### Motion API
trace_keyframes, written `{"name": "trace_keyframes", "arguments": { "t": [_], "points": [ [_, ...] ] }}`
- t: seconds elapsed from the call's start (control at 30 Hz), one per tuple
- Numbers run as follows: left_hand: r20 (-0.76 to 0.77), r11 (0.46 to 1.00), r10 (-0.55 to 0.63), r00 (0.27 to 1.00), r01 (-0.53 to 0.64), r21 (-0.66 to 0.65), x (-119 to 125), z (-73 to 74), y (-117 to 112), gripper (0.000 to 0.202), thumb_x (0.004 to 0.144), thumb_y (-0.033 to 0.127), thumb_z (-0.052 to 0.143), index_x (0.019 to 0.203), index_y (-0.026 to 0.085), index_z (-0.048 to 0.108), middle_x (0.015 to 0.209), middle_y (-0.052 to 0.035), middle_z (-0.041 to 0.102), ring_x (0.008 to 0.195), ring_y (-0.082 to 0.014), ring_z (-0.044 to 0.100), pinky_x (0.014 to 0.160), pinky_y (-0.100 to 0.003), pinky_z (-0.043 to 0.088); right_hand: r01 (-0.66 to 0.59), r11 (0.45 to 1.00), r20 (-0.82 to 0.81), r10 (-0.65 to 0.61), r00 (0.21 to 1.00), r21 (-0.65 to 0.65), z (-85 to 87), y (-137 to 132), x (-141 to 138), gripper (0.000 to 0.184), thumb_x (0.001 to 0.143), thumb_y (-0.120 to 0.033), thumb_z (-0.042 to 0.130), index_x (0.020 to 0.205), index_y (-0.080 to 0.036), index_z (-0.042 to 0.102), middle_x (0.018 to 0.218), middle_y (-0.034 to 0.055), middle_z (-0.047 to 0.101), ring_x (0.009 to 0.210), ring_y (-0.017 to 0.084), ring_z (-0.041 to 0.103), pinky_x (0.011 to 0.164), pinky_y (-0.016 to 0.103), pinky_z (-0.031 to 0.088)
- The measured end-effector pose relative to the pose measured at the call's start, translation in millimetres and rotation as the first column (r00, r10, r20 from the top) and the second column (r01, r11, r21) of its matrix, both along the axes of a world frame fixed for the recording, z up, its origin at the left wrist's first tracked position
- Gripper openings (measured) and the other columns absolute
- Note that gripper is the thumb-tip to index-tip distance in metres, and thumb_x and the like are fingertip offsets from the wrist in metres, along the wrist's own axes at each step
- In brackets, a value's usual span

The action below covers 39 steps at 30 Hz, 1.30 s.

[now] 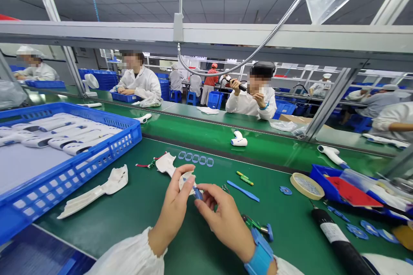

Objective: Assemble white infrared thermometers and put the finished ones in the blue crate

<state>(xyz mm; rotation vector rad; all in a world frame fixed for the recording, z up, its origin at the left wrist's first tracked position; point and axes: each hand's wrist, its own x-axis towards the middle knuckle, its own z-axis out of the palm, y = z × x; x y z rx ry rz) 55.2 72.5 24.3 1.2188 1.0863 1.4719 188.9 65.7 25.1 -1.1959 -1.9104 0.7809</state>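
Single head-worn camera, wide, facing forward and slightly down across the green desk [132,210]. Left hand [175,201] and right hand [224,215] close, below centre; green belt [193,125] mid-range; co-workers [138,79] farther; ceiling [201,3] up top.

A rounded white part [185,180] is held up, partly hidden, a blue piece [198,194] at its lower edge.

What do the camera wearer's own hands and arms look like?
The left hand is gloveless, with a loose white sleeve gathered near the wrist. The right hand, also gloveless, has a wide blue wristband and another white sleeve.
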Motion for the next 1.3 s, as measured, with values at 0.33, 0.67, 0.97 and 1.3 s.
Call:
{"name": "trace_keyframes", "arguments": {
  "t": [0.33, 0.67, 0.97, 1.3],
  "points": [
    [0.115, 0.930, -0.099, 0.988, 0.133, -0.343, -42, -22.0, -55, 0.076, 0.070, 0.052, 0.063, 0.128, 0.019, 0.028, 0.131, -0.0133, 0.045, 0.118, -0.0249, 0.044, 0.098, -0.032, 0.035, -0.145, 0.981, 0.380, 0.087, 0.921, 0.125, -18.7, -26, -26, 0.034, 0.077, -0.002, 0.048, 0.102, -0.022, 0.059, 0.096, 0.0072, 0.057, 0.089, 0.021, 0.056, 0.076, 0.034, 0.050],
    [-0.033, 0.944, -0.204, 0.978, 0.188, -0.272, -52, -52.2, -59, 0.064, 0.079, 0.038, 0.058, 0.134, 0.022, 0.030, 0.136, -0.0051, 0.041, 0.123, -0.0221, 0.037, 0.105, -0.033, 0.025, -0.262, 0.941, 0.380, 0.167, 0.910, 0.213, -29.9, -27, -16, 0.034, 0.081, -0.006, 0.041, 0.106, -0.022, 0.058, 0.106, 0.0072, 0.062, 0.096, 0.022, 0.058, 0.083, 0.034, 0.050],
    [0.172, 0.895, -0.260, 0.950, 0.304, -0.326, -53, -36.9, -56, 0.060, 0.077, 0.041, 0.059, 0.129, 0.022, 0.036, 0.122, -0.0091, 0.051, 0.083, -0.0186, 0.057, 0.074, -0.032, 0.048, -0.036, 0.999, -0.032, 0.035, 0.999, -0.039, 1.5, -3, 16, 0.024, 0.080, -0.033, 0.054, 0.101, -0.024, 0.061, 0.093, 0.0032, 0.065, 0.080, 0.016, 0.062, 0.073, 0.026, 0.052],
    [0.150, 0.861, -0.351, 0.924, 0.382, -0.337, -67, -44.5, -70, 0.050, 0.077, 0.042, 0.062, 0.122, 0.028, 0.047, 0.118, -0.0025, 0.056, 0.108, -0.0208, 0.050, 0.093, -0.029, 0.037, -0.102, 0.993, 0.192, 0.111, 0.975, -0.058, 4.2, 18, -12, 0.022, 0.079, -0.022, 0.052, 0.100, -0.020, 0.058, 0.086, 0.0022, 0.066, 0.075, 0.016, 0.060, 0.073, 0.028, 0.048]
  ]
}}
